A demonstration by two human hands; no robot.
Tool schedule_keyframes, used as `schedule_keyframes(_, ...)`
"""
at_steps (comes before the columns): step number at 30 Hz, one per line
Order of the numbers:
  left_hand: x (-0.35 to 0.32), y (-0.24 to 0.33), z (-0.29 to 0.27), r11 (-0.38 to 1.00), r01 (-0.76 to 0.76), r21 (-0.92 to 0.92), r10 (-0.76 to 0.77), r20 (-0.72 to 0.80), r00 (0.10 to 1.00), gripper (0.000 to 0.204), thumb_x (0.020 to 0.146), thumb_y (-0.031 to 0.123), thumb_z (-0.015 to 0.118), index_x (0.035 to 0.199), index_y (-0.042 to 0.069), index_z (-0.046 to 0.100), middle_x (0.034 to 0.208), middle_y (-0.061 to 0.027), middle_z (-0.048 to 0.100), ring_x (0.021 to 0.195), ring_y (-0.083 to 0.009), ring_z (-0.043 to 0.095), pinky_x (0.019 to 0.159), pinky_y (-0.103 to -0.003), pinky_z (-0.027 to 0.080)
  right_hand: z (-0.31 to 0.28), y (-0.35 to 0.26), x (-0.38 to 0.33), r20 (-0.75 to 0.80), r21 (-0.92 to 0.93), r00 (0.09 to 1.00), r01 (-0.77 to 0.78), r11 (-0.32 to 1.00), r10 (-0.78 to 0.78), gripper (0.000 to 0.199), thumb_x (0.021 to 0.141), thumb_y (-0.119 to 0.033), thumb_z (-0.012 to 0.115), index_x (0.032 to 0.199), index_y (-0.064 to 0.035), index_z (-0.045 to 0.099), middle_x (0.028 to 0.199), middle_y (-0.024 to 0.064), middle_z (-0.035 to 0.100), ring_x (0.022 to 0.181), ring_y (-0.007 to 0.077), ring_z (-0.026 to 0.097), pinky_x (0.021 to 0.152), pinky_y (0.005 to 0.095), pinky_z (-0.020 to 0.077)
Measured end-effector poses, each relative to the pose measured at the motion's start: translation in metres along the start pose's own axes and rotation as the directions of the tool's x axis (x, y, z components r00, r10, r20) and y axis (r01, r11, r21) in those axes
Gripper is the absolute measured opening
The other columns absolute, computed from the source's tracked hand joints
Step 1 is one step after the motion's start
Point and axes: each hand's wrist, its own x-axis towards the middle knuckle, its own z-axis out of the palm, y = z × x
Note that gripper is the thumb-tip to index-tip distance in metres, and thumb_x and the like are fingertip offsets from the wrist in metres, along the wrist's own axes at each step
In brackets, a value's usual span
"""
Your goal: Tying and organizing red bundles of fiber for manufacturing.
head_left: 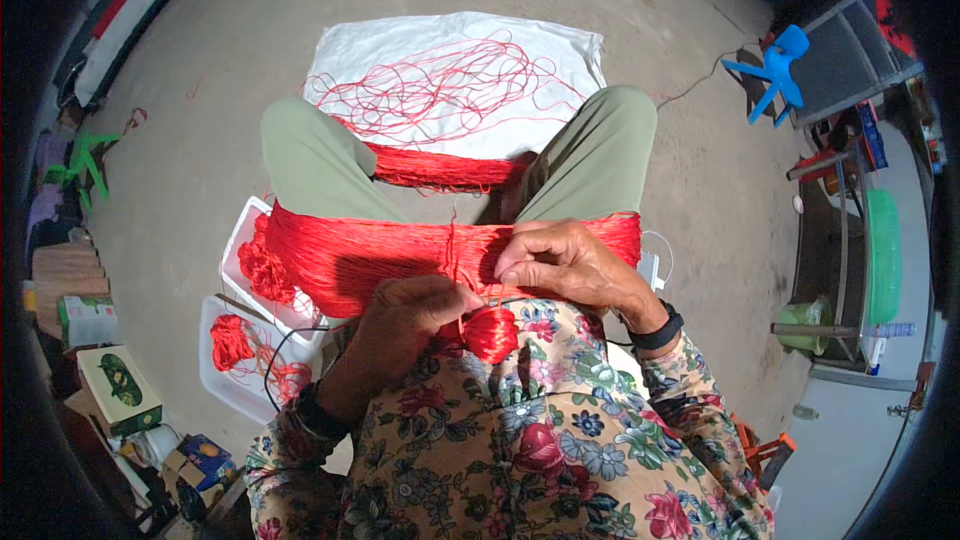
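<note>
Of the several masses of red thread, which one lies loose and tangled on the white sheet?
The loose tangle of red thread spread on the white sheet beyond the knees; the others are dense bundles.

Soft, even daylight, faint shadows, sharp centre, and strong fisheye bending with black vignetted corners.

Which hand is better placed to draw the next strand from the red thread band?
Probably the right hand: its fingertips rest on the red thread band across the knees, while the left hand is beside the small red bundle.

Both hands close together at lap: left hand [415, 312] curled, right hand [560, 262] pinching.
</note>
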Motion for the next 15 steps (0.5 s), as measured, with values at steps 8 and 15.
schedule_keyframes(8, 0.002, 0.011, 0.007, 0.929, 0.093, -0.358, -0.083, 0.043, 0.996, 0.025, 0.094, 0.017, 0.047, 0.098, -0.003, 0.062, 0.081, -0.0068, 0.061, 0.078, -0.0145, 0.059, 0.074, -0.032, 0.049, -0.007, -0.039, 0.016, 0.05, -0.286, 0.979, 0.204, 0.936, -0.198, 0.016, 0.091, -0.016, 0.059, 0.09, 0.0004, 0.059, 0.083, 0.0129, 0.059, 0.077, 0.0296, 0.06, 0.068, 0.038, 0.047)
schedule_keyframes(15, 0.008, 0.016, 0.001, 0.964, 0.095, -0.247, -0.054, 0.168, 0.984, 0.025, 0.093, 0.017, 0.048, 0.1, -0.004, 0.06, 0.079, -0.0075, 0.061, 0.075, -0.015, 0.061, 0.085, -0.035, 0.051, 0.007, -0.027, 0.051, 0.144, -0.179, 0.916, 0.395, 0.901, -0.374, 0.016, 0.094, -0.015, 0.054, 0.097, 0.0003, 0.058, 0.088, 0.0134, 0.059, 0.082, 0.0292, 0.06, 0.073, 0.0379, 0.0469)
